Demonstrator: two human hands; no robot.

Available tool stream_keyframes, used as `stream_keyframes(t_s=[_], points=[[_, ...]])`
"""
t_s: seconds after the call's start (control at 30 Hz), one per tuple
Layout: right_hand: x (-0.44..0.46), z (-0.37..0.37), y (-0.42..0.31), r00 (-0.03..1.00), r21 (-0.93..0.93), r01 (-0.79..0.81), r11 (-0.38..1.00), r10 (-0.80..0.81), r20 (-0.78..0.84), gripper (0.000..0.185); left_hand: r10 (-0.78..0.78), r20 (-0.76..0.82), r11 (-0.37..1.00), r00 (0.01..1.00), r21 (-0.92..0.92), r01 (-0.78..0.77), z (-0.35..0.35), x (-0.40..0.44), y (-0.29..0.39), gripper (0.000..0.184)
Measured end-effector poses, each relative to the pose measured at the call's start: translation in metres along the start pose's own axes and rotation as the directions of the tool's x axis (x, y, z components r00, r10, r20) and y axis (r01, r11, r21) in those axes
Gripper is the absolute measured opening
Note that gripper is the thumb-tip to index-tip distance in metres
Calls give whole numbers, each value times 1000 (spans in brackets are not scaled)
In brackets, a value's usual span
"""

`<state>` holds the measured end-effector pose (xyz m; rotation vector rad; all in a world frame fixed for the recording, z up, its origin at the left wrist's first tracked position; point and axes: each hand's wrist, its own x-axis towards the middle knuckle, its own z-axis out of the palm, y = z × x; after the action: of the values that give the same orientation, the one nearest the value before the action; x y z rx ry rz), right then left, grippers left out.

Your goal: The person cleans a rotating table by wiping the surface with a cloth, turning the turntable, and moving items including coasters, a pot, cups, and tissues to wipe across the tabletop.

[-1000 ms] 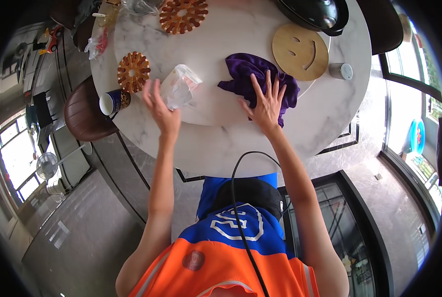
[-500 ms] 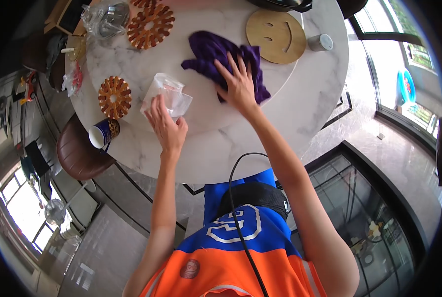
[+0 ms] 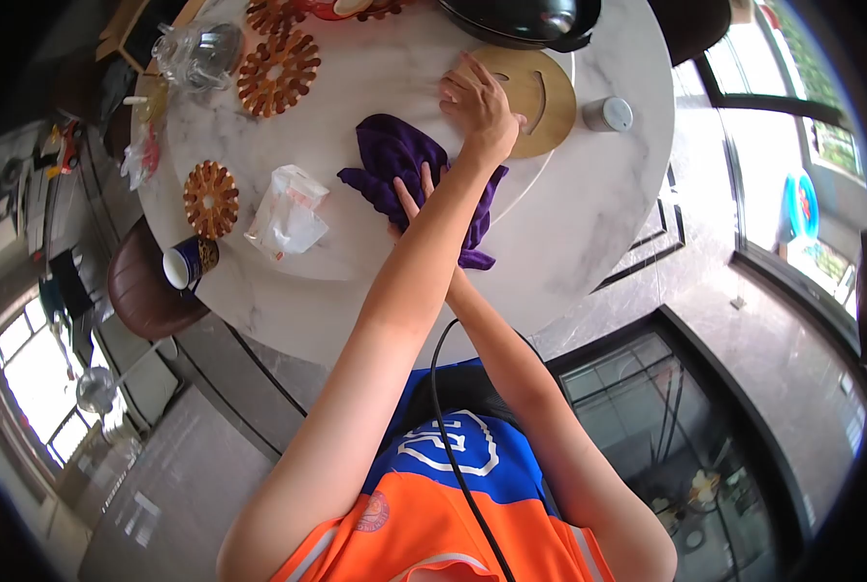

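My left hand (image 3: 482, 109) reaches across my right arm to the left edge of the round wooden smiley board (image 3: 542, 102); its fingers are partly bent and apart, with nothing visible in them. Below it, my right hand (image 3: 416, 202) rests with spread fingers on the crumpled purple cloth (image 3: 392, 155), partly hidden by my left forearm. To the left of the cloth lies a crumpled translucent plastic bag (image 3: 290, 215).
A slatted wooden trivet (image 3: 211, 199) and a blue paper cup (image 3: 191, 262) sit at the left. Another trivet (image 3: 278, 73) and a glass pot (image 3: 198, 56) are farther back. A black pan (image 3: 521, 17) stands at the back, a small grey canister (image 3: 609, 114) at right.
My left hand has left the plastic bag and crossed over my right arm to the wooden board. My right hand stays on the purple cloth, lower in view.
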<state>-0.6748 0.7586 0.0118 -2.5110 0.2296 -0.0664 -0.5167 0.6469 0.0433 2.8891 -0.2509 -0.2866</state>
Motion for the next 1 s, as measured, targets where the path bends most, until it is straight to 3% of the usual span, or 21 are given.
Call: stream_keyframes(t_s=[0.03, 0.1, 0.17, 0.2, 0.23, 0.3, 0.37, 0.43, 0.5, 0.53, 0.63, 0.7, 0.77, 0.8, 0.83, 0.9, 0.97, 1.0], points=[[0, 1, 2, 1000, 39, 12, 999, -12, 2, 67, -24, -8, 1000, 1000, 13, 25, -1, 4, -2, 131], [6, -9, 3, 999, 94, 46, 994, -47, 11, 70, -100, 74, 974, 992, -199, 113, 7, 15, -9, 120], [7, -21, 3, 991, 28, 10, 1000, -14, 136, 74, -39, 11, 997, 999, -72, 40, 12, 9, 5, 102], [7, -24, 3, 991, 85, 29, 996, -40, 128, 77, -71, 28, 994, 997, -81, 73, 9, 5, 8, 88], [7, -28, 6, 989, 85, 37, 996, -49, 137, 77, -83, 27, 993, 996, -83, 85, 7, 3, 13, 88], [7, -30, 10, 992, 157, 90, 983, -103, 77, 80, -9, -86, 981, 996, 191, 25, 12, -1, 23, 77], [9, -32, 14, 989, 207, 123, 971, -138, 59, 84, 11, -87, 984, 996, 176, 4, 15, -6, 25, 80], [10, -38, 15, 985, 139, 124, 983, -139, 105, 79, 37, -86, 987, 996, 161, -22, 16, -16, 23, 82], [8, -29, 20, 984, 167, 142, 976, -157, 83, 81, 84, -152, 996, 985, 24, -81, 22, -30, 12, 93], [7, -25, 24, 981, 192, 157, 969, -175, 82, 82, 79, -121, 994, 989, -72, -88, 24, -33, 5, 101], [6, -23, 21, 976, 201, 161, 966, -187, 114, 83, 45, -71, 995, 996, -86, -51, 21, -34, -3, 103], [6, -23, 18, 977, 197, 152, 969, -178, 122, 81, 70, -122, 995, 990, -58, -78, 18, -32, -6, 102], [6, -23, 13, 973, 150, 159, 976, -181, 142, 81, 48, 28, 998, 998, -40, -47, 7, -27, -11, 98], [7, -22, 10, 972, 159, 168, 973, -190, 138, 81, 23, 64, 997, 998, -76, -18, -2, -30, -12, 84], [8, -22, 9, 971, 162, 175, 971, -197, 132, 80, 27, 68, 997, 997, -80, -21, -6, -40, -8, 84], [10, -24, 4, 983, 146, 153, 977, -166, 82, 85, 378, -207, 926, 902, 72, -371, -5, -58, -2, 73], [11, -24, 5, 982, 115, 142, 983, -155, 109, 86, 589, -198, 800, 784, 1, -600, 6, -79, 15, 66], [12, -24, 6, 981, 117, 147, 982, -159, 107, 86, 608, -162, 787, 777, -2, -617, 17, -89, 20, 65]])
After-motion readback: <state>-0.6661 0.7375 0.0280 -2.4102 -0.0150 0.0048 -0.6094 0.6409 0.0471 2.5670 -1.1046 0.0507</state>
